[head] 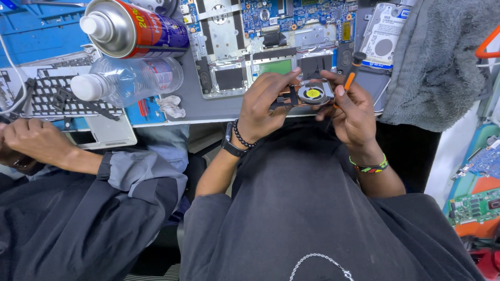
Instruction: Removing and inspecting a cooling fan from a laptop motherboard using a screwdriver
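i see my left hand (266, 104) clamped around the left end of a small laptop cooling fan (311, 94), thumb and fingers pressed on its black bracket. my right hand (353, 112) pinches the fan's right edge and also grips an orange-handled screwdriver (352, 74), its black cap pointing away from me. the fan sits in the air between both hands, just above the near edge of the opened laptop chassis (219, 106). past it lie the blue motherboard (291, 13) and a hard drive (383, 35). to my left stand a spray can (133, 28) and a clear plastic bottle (127, 80); a co-worker's hand (34, 138) rests by a keyboard frame (60, 96).
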